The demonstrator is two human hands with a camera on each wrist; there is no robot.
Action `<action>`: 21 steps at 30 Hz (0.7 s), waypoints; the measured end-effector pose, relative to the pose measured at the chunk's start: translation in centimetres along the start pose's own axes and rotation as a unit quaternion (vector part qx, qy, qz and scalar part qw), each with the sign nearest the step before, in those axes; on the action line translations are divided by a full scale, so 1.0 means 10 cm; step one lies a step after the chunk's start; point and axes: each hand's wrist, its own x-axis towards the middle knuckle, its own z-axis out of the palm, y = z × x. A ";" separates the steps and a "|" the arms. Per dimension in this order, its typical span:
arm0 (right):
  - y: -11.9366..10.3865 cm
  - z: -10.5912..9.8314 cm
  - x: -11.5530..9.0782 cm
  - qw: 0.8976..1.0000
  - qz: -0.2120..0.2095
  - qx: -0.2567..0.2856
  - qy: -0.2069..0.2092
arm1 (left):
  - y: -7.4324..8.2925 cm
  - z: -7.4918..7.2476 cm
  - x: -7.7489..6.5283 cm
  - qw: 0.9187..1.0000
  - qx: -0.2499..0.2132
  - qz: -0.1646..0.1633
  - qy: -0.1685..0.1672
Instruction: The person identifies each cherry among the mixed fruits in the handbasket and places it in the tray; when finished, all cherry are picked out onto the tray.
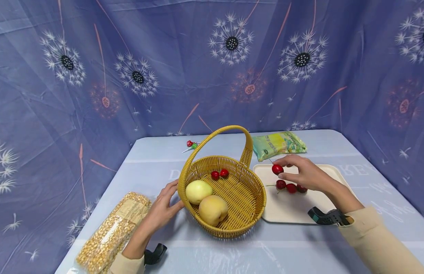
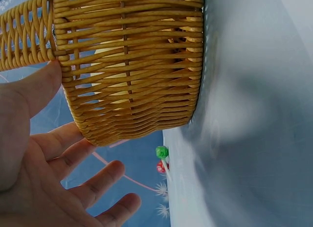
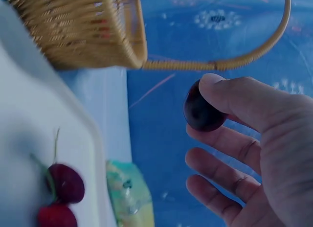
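Between thumb and fingertips, my right hand point(image 1: 302, 173) pinches a dark red cherry point(image 1: 277, 169) above the cream tray point(image 1: 290, 215). The right wrist view shows this cherry point(image 3: 200, 109) clear of the tray, with the other fingers spread. Several cherries with stems point(image 1: 291, 188) lie on the tray below. My left hand point(image 1: 163, 208) rests against the left side of a yellow woven basket point(image 1: 256, 186), thumb and fingertips at its wall near the handle, other fingers extended point(image 2: 100, 183). Inside the basket are two cherries point(image 1: 220, 174), a pale green-yellow fruit point(image 1: 199, 191) and a larger yellow peach-like fruit point(image 1: 213, 210).
A bag of corn kernels point(image 1: 110, 232) lies left of the basket. Two lollipops point(image 1: 192, 144), red and green, lie behind it. A green and yellow packet point(image 1: 279, 144) sits behind the tray. The arched basket handle point(image 1: 229, 128) rises over the basket. Patterned cloth point(image 1: 184, 76) hangs behind the table.
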 end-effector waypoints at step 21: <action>0.71 0.28 -0.17 0.994 0.106 -0.026 -0.012 | -0.02 0.01 0.01 1.000 0.000 0.007 0.003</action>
